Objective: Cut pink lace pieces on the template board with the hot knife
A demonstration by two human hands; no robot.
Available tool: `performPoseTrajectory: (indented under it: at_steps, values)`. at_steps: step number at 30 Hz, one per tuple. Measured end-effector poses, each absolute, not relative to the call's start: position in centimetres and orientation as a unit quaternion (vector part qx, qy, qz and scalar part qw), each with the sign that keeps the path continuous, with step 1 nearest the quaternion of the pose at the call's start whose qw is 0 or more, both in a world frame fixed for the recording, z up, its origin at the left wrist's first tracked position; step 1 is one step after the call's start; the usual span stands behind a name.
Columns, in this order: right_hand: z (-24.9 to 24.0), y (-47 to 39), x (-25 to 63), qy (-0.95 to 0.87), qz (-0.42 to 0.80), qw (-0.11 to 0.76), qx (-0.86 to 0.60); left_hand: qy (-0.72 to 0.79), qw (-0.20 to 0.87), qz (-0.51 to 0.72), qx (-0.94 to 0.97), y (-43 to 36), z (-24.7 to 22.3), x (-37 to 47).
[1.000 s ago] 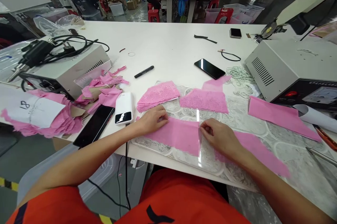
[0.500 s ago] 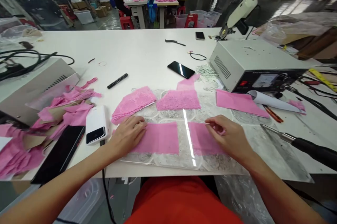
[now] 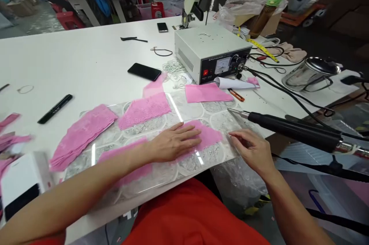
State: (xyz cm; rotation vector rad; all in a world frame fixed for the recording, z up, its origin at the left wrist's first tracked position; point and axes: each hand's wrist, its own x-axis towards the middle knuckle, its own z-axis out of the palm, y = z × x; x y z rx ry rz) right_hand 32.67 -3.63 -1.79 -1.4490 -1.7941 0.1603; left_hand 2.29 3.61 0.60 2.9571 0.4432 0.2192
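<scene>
My left hand lies flat, fingers stretched, on a pink fabric piece on a clear patterned mat. To the right of that piece my right hand hovers in a loose pinch, with nothing visible between thumb and fingertips. Under my left forearm lies another pink fabric piece, partly hidden. Beyond my hands are a stack of pink pieces, a lace-patterned pink piece and a folded pink piece. A black-handled tool with a thin metal tip points in beside my right hand.
A grey control box with cables stands at the back right, near an orange cutter and a metal jug. Black phone, marker and white power bank lie on the table.
My view has turned right. My left hand has moved right from the left fabric piece onto the right one and flattened. My right hand has come off that piece.
</scene>
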Motion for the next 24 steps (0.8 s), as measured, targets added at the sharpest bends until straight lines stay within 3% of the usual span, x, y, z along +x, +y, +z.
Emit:
performPoseTrajectory:
  at_steps: [16, 24]
  values:
    - [-2.7, -3.8, 32.3, -0.787, -0.058, 0.388, -0.476, 0.130, 0.089, 0.022, 0.987, 4.7, 0.0, 1.7]
    - [-2.7, -4.6, 32.7, -0.717, 0.006, 0.455, -0.528, 0.116, 0.071, 0.044, 0.990, 4.7, -0.2, 1.5]
